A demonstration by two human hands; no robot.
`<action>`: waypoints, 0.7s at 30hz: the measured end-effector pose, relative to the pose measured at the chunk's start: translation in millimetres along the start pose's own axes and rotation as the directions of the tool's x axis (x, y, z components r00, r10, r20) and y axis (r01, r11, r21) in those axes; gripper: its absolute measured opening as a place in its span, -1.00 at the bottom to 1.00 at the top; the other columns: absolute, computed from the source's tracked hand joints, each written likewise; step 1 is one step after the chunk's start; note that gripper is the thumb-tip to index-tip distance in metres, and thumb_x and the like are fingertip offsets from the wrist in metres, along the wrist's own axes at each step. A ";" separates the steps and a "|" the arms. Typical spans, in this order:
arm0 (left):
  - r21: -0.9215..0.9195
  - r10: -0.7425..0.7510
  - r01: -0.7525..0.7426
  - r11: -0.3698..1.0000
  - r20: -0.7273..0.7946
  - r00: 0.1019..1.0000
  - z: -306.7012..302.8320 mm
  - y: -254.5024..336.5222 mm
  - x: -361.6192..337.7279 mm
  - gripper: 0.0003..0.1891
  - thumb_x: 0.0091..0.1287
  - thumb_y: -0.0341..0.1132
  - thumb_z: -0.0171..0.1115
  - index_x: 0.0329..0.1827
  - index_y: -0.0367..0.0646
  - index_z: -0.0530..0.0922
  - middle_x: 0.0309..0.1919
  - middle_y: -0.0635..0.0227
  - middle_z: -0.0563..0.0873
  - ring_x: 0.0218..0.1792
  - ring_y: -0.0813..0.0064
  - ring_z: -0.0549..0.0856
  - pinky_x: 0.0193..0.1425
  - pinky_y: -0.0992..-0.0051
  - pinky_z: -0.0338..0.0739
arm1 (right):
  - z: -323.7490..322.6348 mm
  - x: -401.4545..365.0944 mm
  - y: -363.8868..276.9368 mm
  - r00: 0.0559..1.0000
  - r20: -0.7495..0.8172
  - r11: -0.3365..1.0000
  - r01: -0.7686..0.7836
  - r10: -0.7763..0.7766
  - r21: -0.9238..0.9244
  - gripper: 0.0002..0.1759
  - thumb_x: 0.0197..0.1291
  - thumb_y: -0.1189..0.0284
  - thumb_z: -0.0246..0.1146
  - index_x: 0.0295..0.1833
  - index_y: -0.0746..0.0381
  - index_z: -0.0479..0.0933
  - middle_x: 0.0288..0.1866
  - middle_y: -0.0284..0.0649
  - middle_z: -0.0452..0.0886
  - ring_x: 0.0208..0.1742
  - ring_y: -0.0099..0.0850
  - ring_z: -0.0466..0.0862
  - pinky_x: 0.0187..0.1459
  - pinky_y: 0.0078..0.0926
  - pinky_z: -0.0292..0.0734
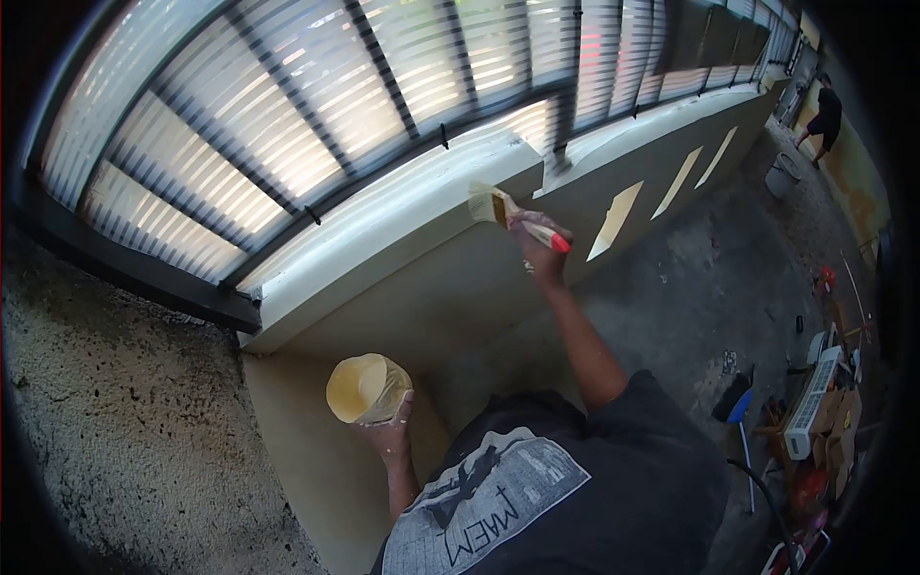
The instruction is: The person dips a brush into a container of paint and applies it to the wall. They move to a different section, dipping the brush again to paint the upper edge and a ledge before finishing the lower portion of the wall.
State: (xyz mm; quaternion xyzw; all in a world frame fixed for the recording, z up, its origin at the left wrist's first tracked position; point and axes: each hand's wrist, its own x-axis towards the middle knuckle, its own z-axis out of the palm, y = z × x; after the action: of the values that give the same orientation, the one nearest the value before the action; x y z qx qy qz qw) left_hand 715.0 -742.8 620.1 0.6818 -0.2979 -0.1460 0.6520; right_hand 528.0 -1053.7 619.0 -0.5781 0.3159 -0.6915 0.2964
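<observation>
My right hand [544, 240] is closed around the handle of a paintbrush [496, 205], which has pale bristles and a red handle end. Its bristles are at the front edge of the white ledge [402, 206] on top of a low wall; whether they touch is hard to tell. Lower down, my left hand [391, 428] grips a round paint container [369, 388] from its side and underneath. Cream-coloured paint coats the container's inside and rim. Splashes of paint show on both hands.
A barred metal fence [383, 86] rises behind the ledge. Rough concrete [144, 412] lies at left. A bucket [783, 175] stands on the floor near another person [824, 115] at far right. A blue broom [736, 401] and assorted clutter lie at right.
</observation>
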 end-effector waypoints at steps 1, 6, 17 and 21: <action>0.017 0.010 -0.010 1.000 -0.012 1.000 -0.3 -2.0 -2.1 -0.07 -0.07 -0.37 0.66 0.33 -0.31 0.21 0.18 0.13 0.48 0.16 0.26 0.58 0.29 0.30 0.51 | -18.4 16.8 9.2 0.993 -0.115 0.999 -0.030 0.027 -0.024 -0.93 0.17 0.64 0.36 -0.22 0.32 0.70 -0.25 -0.24 0.76 -0.27 -0.51 0.74 -0.18 -0.45 0.66; 0.039 0.009 -0.008 0.999 -0.008 1.000 7.9 1.6 -7.5 -0.09 -0.06 -0.39 0.65 0.33 -0.30 0.22 0.17 0.12 0.49 0.16 0.26 0.59 0.28 0.30 0.52 | -38.5 34.8 25.1 0.943 -0.293 0.929 0.040 -0.157 -0.368 -0.86 0.15 0.63 0.33 -0.17 0.26 0.71 -0.13 -0.11 0.76 -0.17 -0.28 0.79 -0.14 -0.37 0.66; -0.049 0.068 -0.070 0.996 -0.042 0.997 33.0 11.4 -1.4 -0.07 -0.04 -0.38 0.64 0.35 -0.29 0.19 0.19 0.12 0.46 0.19 0.25 0.56 0.32 0.27 0.50 | -20.8 5.5 0.9 0.994 0.076 0.997 0.075 -0.075 0.002 -0.87 0.09 0.69 0.36 -0.24 0.28 0.68 -0.26 -0.18 0.77 -0.25 -0.42 0.78 -0.17 -0.49 0.66; -0.028 0.043 -0.042 0.999 0.010 0.999 28.8 14.0 -1.9 -0.05 -0.04 -0.39 0.63 0.37 -0.28 0.15 0.20 0.12 0.45 0.19 0.25 0.56 0.32 0.28 0.50 | -68.7 45.2 47.7 0.973 -0.228 0.981 -0.031 -0.014 -0.190 -0.94 0.18 0.65 0.33 -0.23 0.33 0.68 -0.29 -0.20 0.77 -0.26 -0.44 0.76 -0.19 -0.48 0.64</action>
State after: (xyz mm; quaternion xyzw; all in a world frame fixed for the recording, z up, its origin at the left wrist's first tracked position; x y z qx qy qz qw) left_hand 693.5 -764.4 630.3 0.6654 -0.3136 -0.1397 0.6628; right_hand 455.3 -1112.0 600.4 -0.5192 0.4156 -0.7185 0.2039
